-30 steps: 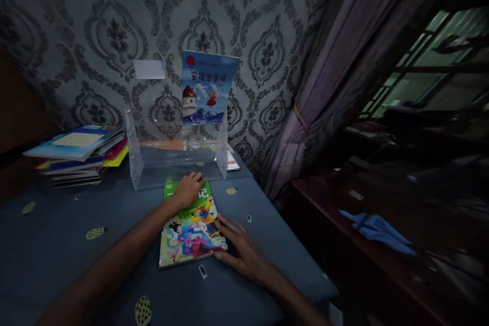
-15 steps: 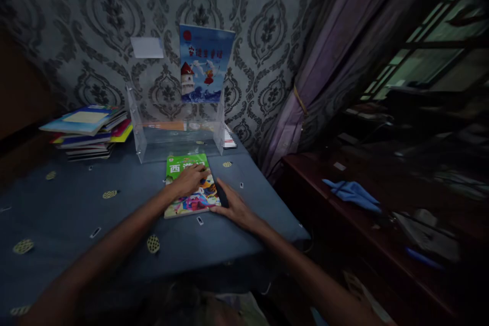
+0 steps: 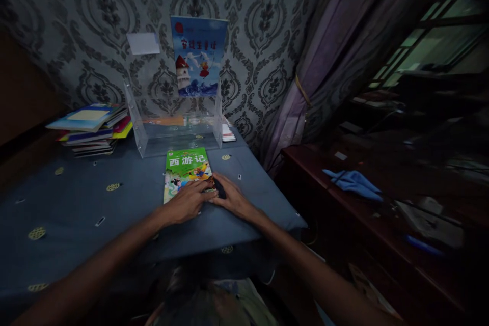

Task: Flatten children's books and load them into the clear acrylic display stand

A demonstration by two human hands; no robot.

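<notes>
The left hand [image 3: 188, 200], fingers extended, is now resting farther from the rack [image 3: 138, 127], exposing the title [image 3: 187, 160] of the book [image 3: 182, 173] lying just before that rack, and is meeting the right hand [image 3: 234, 198], whose grip is remaining indeterminable.

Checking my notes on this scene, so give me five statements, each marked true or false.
1. The left hand covers part of the green book. True.
2. The blue book stands up at the clear rack. True.
3. The right hand touches the clear rack. False: the right hand is at the green book's edge.
4. The pile of books is right of the clear rack. False: the pile of books is to its left.
5. The purple curtain is tied back. True.
</notes>
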